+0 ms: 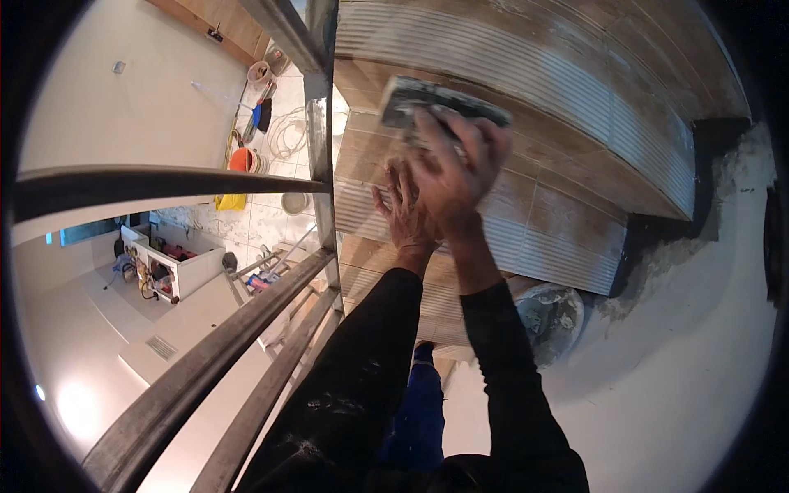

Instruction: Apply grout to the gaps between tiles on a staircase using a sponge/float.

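My right hand (464, 168) is closed around a grout float (403, 97), a dark, flat, block-like tool smeared with pale grey. Motion blurs both the hand and the tool. The float is over the wood-look tiled stairs (542, 205), whose step edges have ribbed strips. Close beside my right wrist, my left hand (408, 218) lies on the tiles with fingers spread, holding nothing. Part of it is hidden by my right hand. Lower down on the right, a round bucket (582, 316) with wet grey mix sits partly behind my right forearm.
Metal railing bars (320, 140) run along the left of the stairs. Beyond them, on the floor below, are an orange bucket (241, 160), a broom (262, 115), coiled cable (289, 135) and a white cabinet (193, 271). A white wall (657, 361) bounds the stairs on the right.
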`<state>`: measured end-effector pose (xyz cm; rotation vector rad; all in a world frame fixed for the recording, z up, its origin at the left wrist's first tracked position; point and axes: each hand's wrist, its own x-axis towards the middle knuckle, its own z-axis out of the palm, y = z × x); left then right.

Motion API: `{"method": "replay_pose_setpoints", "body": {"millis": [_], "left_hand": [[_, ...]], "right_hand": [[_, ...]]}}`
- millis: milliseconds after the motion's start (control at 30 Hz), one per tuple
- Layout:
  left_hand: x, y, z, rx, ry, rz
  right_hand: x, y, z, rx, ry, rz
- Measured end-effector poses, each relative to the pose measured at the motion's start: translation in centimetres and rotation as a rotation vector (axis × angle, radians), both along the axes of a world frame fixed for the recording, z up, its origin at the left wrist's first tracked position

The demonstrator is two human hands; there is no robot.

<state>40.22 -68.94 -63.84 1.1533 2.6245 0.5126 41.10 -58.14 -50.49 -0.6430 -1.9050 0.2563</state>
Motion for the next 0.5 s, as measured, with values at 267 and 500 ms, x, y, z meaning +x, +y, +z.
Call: {"method": "replay_pose_setpoints", "body": {"millis": [267, 500], "left_hand": [[0.5, 1.0, 1.8, 0.059, 0.113, 0.008], [1.5, 1.7, 1.8, 0.015, 0.064, -0.024]], "right_hand": [[6.1, 2.6, -5.5, -0.073, -0.219, -0.071], [4.7, 3.0, -1.9, -0.400, 0.482, -0.319]]}}
